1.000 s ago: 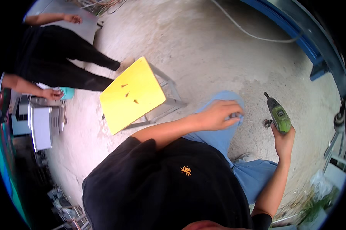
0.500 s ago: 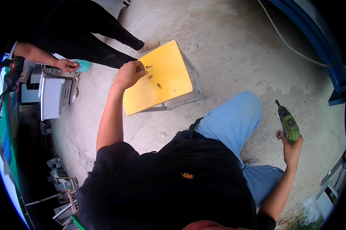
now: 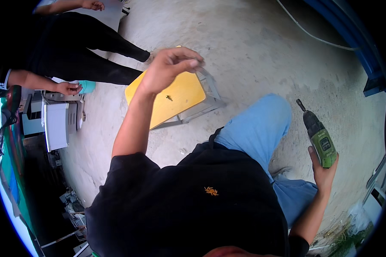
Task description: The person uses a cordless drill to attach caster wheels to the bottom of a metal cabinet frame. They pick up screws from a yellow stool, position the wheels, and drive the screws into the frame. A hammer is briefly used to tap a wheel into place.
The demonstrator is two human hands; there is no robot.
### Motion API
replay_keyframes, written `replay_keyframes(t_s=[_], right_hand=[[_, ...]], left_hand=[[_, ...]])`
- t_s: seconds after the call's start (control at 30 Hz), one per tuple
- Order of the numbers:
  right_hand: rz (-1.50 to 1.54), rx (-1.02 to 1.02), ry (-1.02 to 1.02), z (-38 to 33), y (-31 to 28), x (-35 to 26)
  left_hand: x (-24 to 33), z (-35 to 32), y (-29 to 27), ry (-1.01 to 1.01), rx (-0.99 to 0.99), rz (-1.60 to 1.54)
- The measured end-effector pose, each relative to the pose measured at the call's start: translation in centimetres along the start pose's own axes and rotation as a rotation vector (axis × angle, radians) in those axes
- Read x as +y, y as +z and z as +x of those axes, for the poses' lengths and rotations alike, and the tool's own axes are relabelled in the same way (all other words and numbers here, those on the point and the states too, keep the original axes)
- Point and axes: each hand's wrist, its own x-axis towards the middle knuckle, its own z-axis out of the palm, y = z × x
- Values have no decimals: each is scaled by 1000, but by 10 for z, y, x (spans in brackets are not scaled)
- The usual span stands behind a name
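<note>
Concrete floor [image 3: 253, 47] (pale); right hand [image 3: 323, 171] grips green drill [image 3: 319, 137], left hand [image 3: 169, 68] pinched above yellow stool [image 3: 175, 100].

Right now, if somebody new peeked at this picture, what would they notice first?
Probably the bright yellow stool seat on its grey metal frame, standing on the concrete floor near the middle, with a small screw lying on it. The left hand is raised just above it, fingers pinched together. Off to the right, the right hand grips a green cordless drill, bit pointing up.
</note>
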Motion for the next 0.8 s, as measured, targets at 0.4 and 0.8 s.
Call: replay_keyframes(t_s=[0.4, 0.8], right_hand=[[22, -21, -131, -17, 4, 1], [-33, -42, -160, 13, 20, -1]], left_hand=[[-38, -9, -23, -334, -179, 1388], [-57, -91, -34, -220, -122, 1063]])
